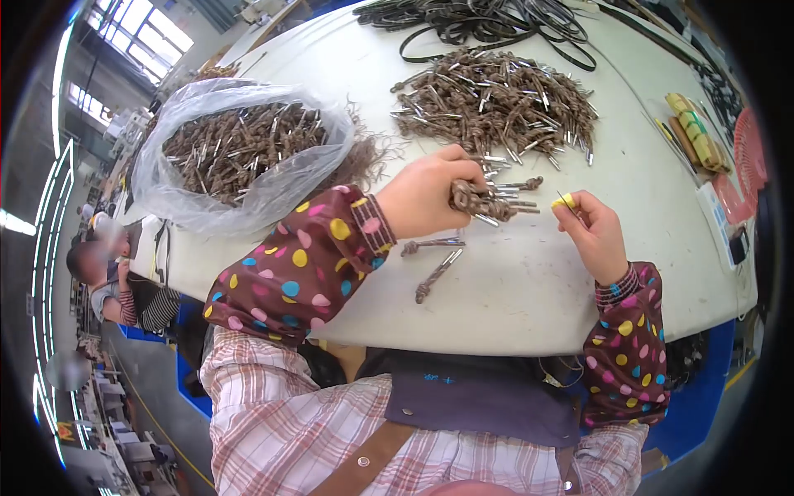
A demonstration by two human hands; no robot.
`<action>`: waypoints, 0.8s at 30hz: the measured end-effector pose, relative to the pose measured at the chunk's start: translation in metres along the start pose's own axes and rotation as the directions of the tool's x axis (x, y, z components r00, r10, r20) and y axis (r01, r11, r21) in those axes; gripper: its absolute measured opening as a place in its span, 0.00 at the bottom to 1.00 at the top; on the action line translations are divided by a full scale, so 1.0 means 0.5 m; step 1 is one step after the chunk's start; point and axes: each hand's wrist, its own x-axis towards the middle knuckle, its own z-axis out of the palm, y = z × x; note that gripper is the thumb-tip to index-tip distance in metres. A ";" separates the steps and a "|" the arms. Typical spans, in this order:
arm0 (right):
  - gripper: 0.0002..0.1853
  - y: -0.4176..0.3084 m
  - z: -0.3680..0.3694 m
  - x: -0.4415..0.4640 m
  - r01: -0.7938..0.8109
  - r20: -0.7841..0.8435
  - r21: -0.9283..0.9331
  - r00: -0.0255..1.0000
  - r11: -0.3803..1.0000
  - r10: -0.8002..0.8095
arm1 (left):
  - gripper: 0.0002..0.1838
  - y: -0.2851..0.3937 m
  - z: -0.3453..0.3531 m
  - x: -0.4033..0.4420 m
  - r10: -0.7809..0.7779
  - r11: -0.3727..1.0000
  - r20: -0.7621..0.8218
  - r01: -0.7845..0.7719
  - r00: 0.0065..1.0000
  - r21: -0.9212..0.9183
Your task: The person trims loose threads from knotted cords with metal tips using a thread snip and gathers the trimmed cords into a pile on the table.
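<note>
My left hand (pixel 432 192) is closed round a bunch of knotted brown cords (pixel 475 201) with silvery metal tips pointing right. To its right, my right hand (pixel 589 229) pinches a thin dark needle-like tool (pixel 566 201), with something yellow round one fingertip. The two hands are apart. Below the bunch, two loose knotted cords with metal tips lie on the white table: one nearly level (pixel 433 244), one slanted (pixel 437 277). Just beyond the bunch is a large heap of similar cords (pixel 496 103).
An open clear plastic bag (pixel 153 178) of brown cords stands left. Black straps (pixel 463 21) lie at the far edge. Yellow rolls (pixel 695 132), a red fan-shaped item (pixel 750 153) and a white case (pixel 715 223) sit right. Another person (pixel 107 281) is at far left.
</note>
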 end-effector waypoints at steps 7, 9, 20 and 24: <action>0.08 -0.006 0.005 -0.004 -0.011 0.029 0.022 1.000 1.000 0.011 | 0.19 -0.044 -0.276 -0.118 -0.267 0.911 -0.273 0.334 0.924 0.242; 0.08 -0.005 0.004 -0.005 -0.016 0.054 0.005 0.998 1.000 0.016 | 0.19 -0.111 -0.358 -0.165 -0.279 0.833 -0.319 0.393 0.906 0.389; 0.08 -0.008 0.006 0.000 -0.068 0.056 -0.054 0.996 0.996 0.071 | 0.29 -0.370 -0.633 -0.241 -0.610 0.035 -0.630 0.811 0.480 0.584; 0.08 -0.002 0.005 0.002 -0.064 0.042 -0.046 0.997 0.997 0.066 | 0.34 -0.382 -0.665 -0.248 -0.530 0.156 -0.559 0.722 0.637 0.674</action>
